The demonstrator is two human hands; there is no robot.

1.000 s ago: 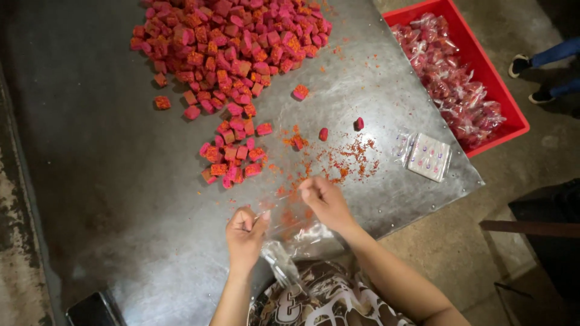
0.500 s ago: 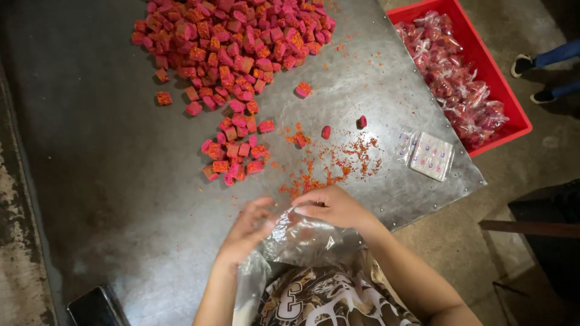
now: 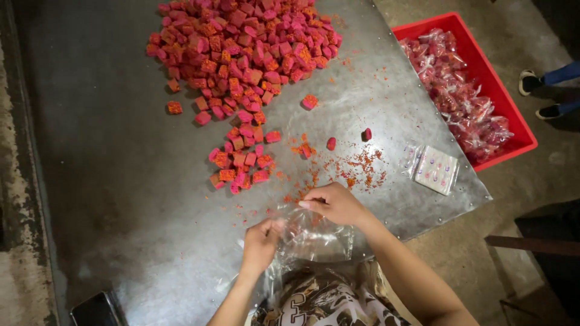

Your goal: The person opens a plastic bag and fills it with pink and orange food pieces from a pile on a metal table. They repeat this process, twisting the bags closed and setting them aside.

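The clear plastic bag (image 3: 314, 235) lies at the near edge of the metal table (image 3: 109, 181), between the person's two hands. A second ago it was only a thin strip under the fingers; now it is spread wider and puffed up in front of the person's chest, so its mouth appears to be coming open. The left hand (image 3: 261, 241) is curled closed on the bag's left edge, pinching the film. The right hand (image 3: 336, 203) has slid in toward the middle and grips the upper edge of the film with bent fingers, thumb tucked under. Nothing pink shows inside the bag, so it looks empty as yet.

Just beyond the right hand lies a scatter of orange crumbs (image 3: 356, 172), with two loose pink pieces (image 3: 331, 143) near it. A small cluster of pink and orange cubes (image 3: 241, 163) sits a little farther off to the left, and the big heap of cubes (image 3: 241, 48) is well apart at the far side. A flat packet of small labels (image 3: 436, 169) rests near the table's right corner. Off the table, a red crate (image 3: 519, 130) holds filled bags. Another person's shoes (image 3: 541, 96) stand beside it. Nothing lies between the bag and the nearest cubes except crumbs.
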